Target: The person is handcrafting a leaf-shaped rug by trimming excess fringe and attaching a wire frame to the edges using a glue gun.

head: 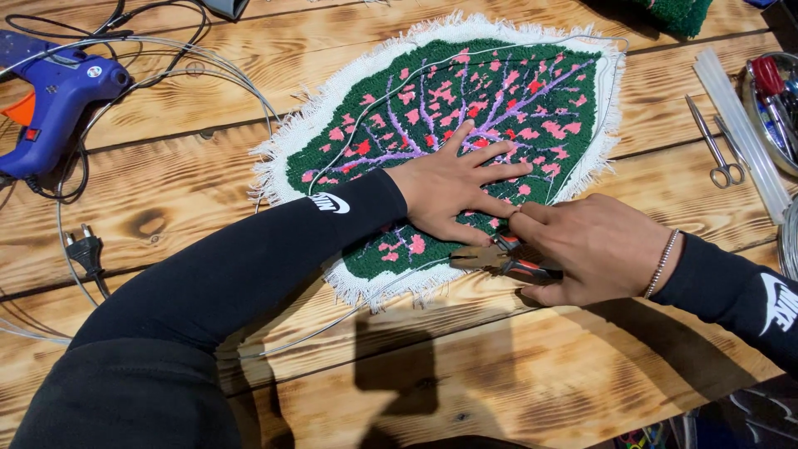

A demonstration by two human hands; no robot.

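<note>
A leaf-shaped tufted rug (pixel 465 141), dark green with pink spots, purple veins and a white fringe, lies flat in the middle of the wooden worktop (pixel 515 374). The left hand (pixel 453 187) rests on the lower part of the rug with its fingers (pixel 499 173) spread open and flat; it grips nothing, and in my judgement it presses the rug down so that it does not slide. The right hand (pixel 594 248) is just below and to the right of it, at the lower edge of the rug, and its fingers are closed around the handles of a pair of pliers (pixel 503 258) with red and black grips. The nose of the pliers points to the left and lies just under the left hand, at the fringe.

A thin metal wire (pixel 366 303) follows the outline of the rug. It passes under the lower edge close to the tip of the pliers and also runs up along the right side of the leaf. I cannot tell whether the pliers already pinch the wire, because the hands cover this place.

In the upper left of the frame a blue glue gun (pixel 58 96) lies with its black cable and plug (pixel 83 248). At the right edge there are scissors (pixel 715 145) and some clear glue sticks (pixel 740 125).
</note>
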